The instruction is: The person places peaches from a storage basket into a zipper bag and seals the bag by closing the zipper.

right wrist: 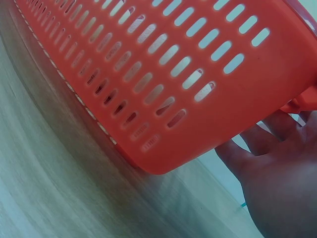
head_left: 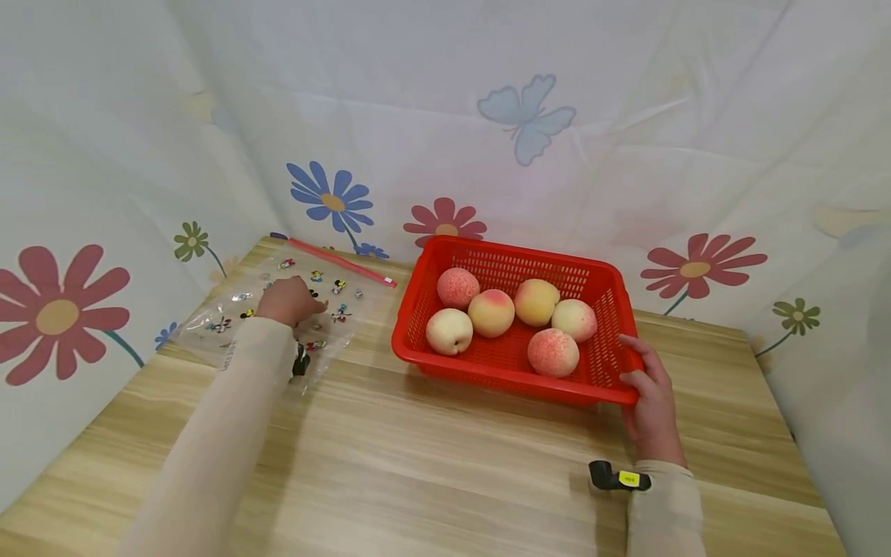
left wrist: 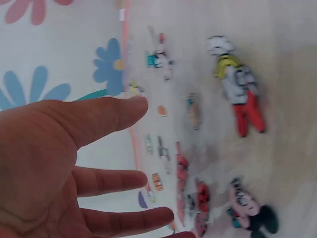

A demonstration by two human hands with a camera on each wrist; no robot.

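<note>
A clear zip bag printed with small cartoon figures lies flat on the left of the table. My left hand is over it, and in the left wrist view its thumb and fingers are extended with nothing between them. Right of the bag stands a red plastic basket with slotted walls, holding several peaches, some pale yellow, some pink. My right hand grips the rim at the basket's right end. The right wrist view shows the slotted side wall close up, with fingers tucked under the rim.
A red slider strip runs along the bag's far edge. Behind the wooden table hangs a white cloth printed with flowers and a butterfly. A black strap mount sits at my right wrist.
</note>
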